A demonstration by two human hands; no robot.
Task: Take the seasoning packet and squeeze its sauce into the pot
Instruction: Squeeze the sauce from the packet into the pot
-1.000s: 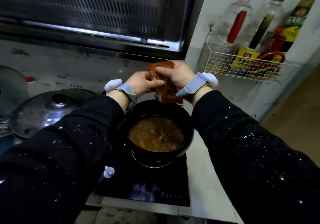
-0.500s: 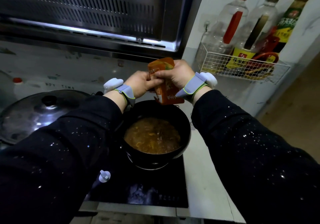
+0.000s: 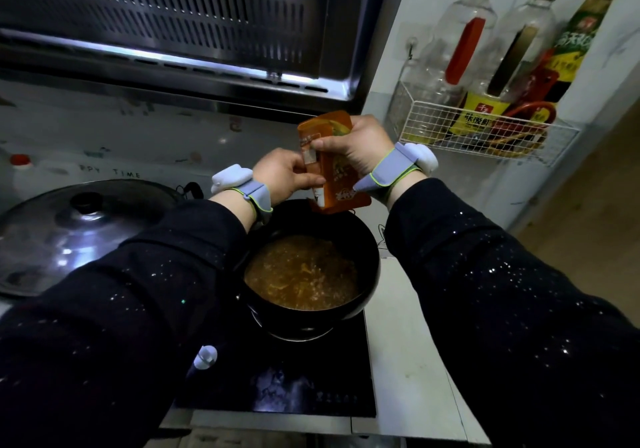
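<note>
An orange seasoning packet [image 3: 332,177] hangs upright over the far rim of a black pot [image 3: 367,250]. The pot holds brown bubbling broth and sits on a dark induction cooktop [image 3: 311,385]. My right hand [image 3: 356,144] grips the packet's upper part from the right, thumb across its front. My left hand [image 3: 284,174] pinches the packet's left edge lower down. The packet's bottom end points down at the pot. I see no sauce falling from it.
A covered wok with a glass lid [image 3: 79,229] stands left of the pot. A range hood [image 3: 180,32] hangs overhead. A white wire wall basket [image 3: 485,136] with several bottles is at the right. A white counter strip [image 3: 408,361] runs right of the cooktop.
Both hands and the packet stay above the pot's far rim. The right hand has slid higher on the packet, and the packet stands more upright.
</note>
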